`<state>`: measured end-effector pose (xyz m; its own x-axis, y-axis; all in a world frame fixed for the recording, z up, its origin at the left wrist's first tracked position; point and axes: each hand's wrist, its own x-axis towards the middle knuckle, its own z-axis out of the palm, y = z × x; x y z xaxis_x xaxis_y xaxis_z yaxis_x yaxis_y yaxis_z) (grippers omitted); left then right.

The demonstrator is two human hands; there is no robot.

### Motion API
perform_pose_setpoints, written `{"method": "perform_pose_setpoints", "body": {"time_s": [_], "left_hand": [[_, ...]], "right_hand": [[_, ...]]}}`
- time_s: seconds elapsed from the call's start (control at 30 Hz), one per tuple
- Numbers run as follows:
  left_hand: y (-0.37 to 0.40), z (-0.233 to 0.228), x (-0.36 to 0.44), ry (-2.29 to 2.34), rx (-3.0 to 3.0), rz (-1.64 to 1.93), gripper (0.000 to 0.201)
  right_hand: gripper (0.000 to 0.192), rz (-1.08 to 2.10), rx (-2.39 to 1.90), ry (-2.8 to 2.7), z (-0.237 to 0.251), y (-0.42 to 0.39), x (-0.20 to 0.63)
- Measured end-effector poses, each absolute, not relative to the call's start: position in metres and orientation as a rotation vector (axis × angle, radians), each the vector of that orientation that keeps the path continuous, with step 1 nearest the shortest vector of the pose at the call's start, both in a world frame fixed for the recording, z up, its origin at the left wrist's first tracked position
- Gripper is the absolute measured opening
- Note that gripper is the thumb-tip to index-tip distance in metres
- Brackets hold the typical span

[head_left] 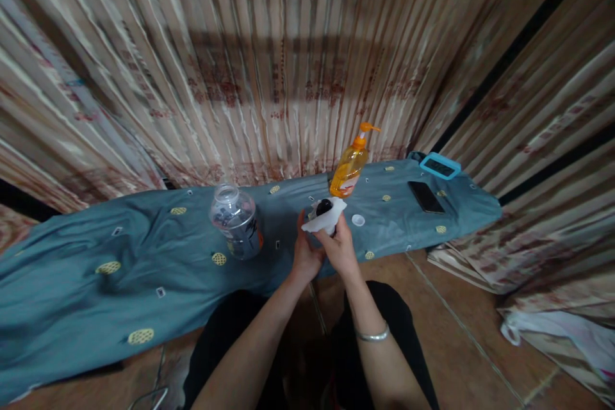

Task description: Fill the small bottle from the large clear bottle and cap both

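Observation:
My two hands meet over the front edge of a low surface covered with a teal cloth (120, 250). My left hand (305, 255) holds a small dark object (324, 207) from below. My right hand (340, 245) presses a white tissue (327, 218) around that object; most of the object is hidden by the tissue. A silver bangle (372, 336) circles my right wrist. Just behind the hands stands an orange pump bottle (350, 168), leaning slightly. A small white cap (358, 220) lies on the cloth to the right of the hands.
A clear plastic bottle (236, 221) with a label stands left of the hands. A black phone (425, 196) and a blue-framed device (440, 166) lie at the cloth's right end. Striped curtains hang behind. Folded fabric and a white bag (552, 327) sit on the tiled floor at right.

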<state>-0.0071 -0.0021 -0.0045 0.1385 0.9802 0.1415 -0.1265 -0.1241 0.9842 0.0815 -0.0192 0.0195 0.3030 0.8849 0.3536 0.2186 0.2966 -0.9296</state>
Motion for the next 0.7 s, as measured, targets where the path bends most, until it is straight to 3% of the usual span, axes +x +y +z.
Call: {"method": "perform_pose_setpoints", "body": {"time_s": [0.27, 0.57, 0.7], "left_hand": [[-0.002, 0.006, -0.011, 1.018, 1.328, 1.140, 0.095], [-0.006, 0.003, -0.003, 0.952, 1.270, 1.196, 0.109], [-0.003, 0.002, 0.005, 0.984, 1.082, 1.214, 0.085]], "right_hand": [[0.036, 0.694, -1.257, -1.363, 0.032, 0.007, 0.099], [0.043, 0.620, -1.234, -1.215, 0.020, -0.020, 0.082], [0.043, 0.599, -1.305, -1.170, 0.020, -0.022, 0.076]]}}
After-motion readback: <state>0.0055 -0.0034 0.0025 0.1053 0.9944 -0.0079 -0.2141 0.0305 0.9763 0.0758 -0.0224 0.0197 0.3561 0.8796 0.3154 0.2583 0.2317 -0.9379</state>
